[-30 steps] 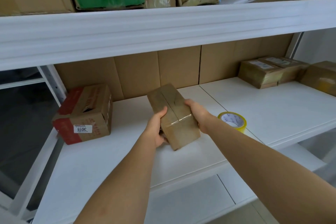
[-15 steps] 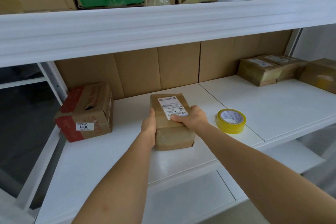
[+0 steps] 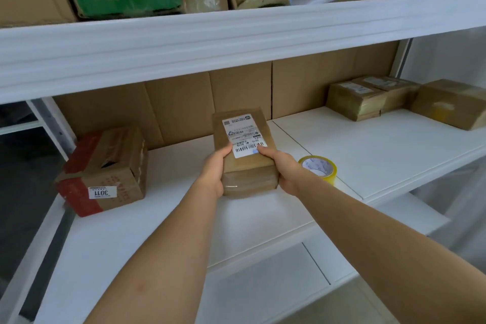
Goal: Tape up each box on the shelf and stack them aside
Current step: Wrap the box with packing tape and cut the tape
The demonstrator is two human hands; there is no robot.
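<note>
gripping box (image 3: 243, 150) now lifted, label-up

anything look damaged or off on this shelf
Yes: the red-and-brown box at the left has a torn hole in its top face. The labelled box held by both hands looks intact, already taped.

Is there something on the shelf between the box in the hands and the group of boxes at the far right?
Only the yellow tape roll, low beside the right hand. Past it the shelf board is bare up to the taped boxes. Both hands grip the labelled box.
</note>
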